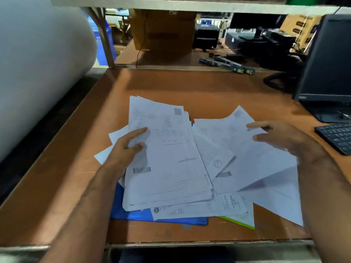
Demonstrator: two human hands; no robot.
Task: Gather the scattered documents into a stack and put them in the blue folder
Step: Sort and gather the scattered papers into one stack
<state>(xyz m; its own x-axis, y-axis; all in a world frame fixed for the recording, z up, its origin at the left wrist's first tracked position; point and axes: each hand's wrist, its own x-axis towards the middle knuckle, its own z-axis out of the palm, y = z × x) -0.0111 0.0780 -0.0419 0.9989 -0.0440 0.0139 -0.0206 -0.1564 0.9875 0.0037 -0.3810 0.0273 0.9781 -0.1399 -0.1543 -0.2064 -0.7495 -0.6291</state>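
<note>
Spreading across a brown counter (171, 88), loose documents (237, 168) lay between and beneath both hands. Left hand (127, 147) gripped a thick stack of sheets (167, 160) by its left edge, thumb on top. Right hand (281, 137) hovered over the sheets to its left, fingers loosely extended, motion-blurred; whether it touched paper, cannot tell. Blue folder (133, 213) lay flat under the stack, showing near the left forearm. A green-edged sheet (237, 223) poked out below the pile. Beyond the right hand: a black keyboard (336, 137) and a dark monitor (330, 59). Far beyond the hands, a cardboard box (163, 33) stood under a shelf (190, 5). A large white roll (38, 63) stood left of the left hand.
</note>
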